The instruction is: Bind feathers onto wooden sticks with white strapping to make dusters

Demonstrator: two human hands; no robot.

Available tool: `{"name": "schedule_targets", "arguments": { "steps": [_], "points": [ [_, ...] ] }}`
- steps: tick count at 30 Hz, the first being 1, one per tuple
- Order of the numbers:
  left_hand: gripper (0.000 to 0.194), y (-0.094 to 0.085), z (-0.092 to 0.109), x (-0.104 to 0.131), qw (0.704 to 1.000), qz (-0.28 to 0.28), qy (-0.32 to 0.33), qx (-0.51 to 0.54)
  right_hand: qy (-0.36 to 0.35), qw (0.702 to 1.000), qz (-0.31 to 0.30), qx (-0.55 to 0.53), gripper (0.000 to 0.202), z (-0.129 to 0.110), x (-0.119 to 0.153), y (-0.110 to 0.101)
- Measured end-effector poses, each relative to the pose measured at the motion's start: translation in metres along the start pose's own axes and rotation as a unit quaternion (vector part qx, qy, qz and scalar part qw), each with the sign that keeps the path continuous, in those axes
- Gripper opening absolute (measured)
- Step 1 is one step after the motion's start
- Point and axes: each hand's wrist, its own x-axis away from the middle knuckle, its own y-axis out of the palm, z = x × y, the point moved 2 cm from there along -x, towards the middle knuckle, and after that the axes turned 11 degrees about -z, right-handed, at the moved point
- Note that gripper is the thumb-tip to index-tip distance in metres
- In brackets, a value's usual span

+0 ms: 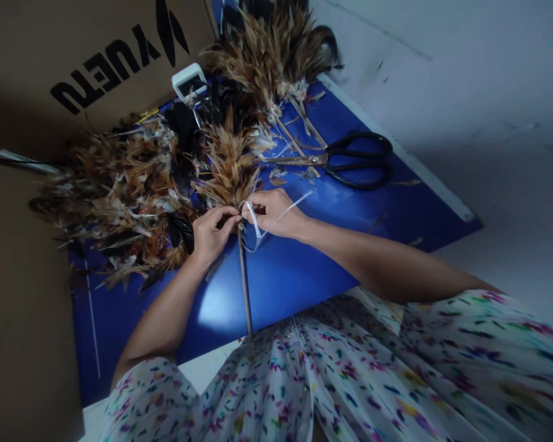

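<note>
Thin brown stick (244,276), wood-like, roughly straight, runs up the glossy blue tabletop (286,276) to a spiky tan-brown feather head (230,166), mid-view; its lower end reaches the floral cloth (281,374) of the person's clothes. Left hand (213,234): thumb and index pinched together at the feather base; what's between them is hidden. Right hand (274,212): fingertips closed on a flat, shiny white strip (253,219), looped beside the stick, thin tail sticking out to the right. Counts: one stick at the hands, one strip, one pair of scissors (317,161) (metal blades, two black loop handles), one rounded white frame (180,83), two more sticks under the upper feather bunch (267,49). Loose feather pile (129,184), brown, black and whitish, too tangled to count, crowds the left hand's side. Scissors lie just beyond the right hand, among scraps. Cardboard (96,37) lettered YUETU walls off the left. Fingers block the tying spot.
</note>
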Motion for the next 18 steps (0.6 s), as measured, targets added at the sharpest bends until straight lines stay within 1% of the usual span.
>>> {"name": "schedule_targets", "arguments": {
  "steps": [4, 9, 14, 18],
  "points": [
    [0.008, -0.001, 0.0081, -0.0001, 0.997, 0.002, 0.039, -0.059, -0.01, 1.0, -0.004, -0.009, 0.011, -0.0003, 0.0009, 0.0019],
    [0.007, 0.0006, 0.0106, 0.0008, 0.995, 0.014, 0.054, -0.083, -0.041, 0.999, 0.013, 0.015, 0.01, -0.0046, 0.0029, 0.0037],
    [0.009, 0.0025, 0.0104, 0.0017, 0.992, 0.012, 0.07, -0.109, -0.058, 0.997, 0.009, 0.051, 0.011, -0.0083, 0.0035, 0.005],
    [0.012, 0.0021, 0.0121, 0.0017, 0.988, 0.006, 0.078, -0.131, -0.065, 0.997, 0.013, 0.037, 0.01, -0.0097, 0.0035, 0.0033]
  ]
}}
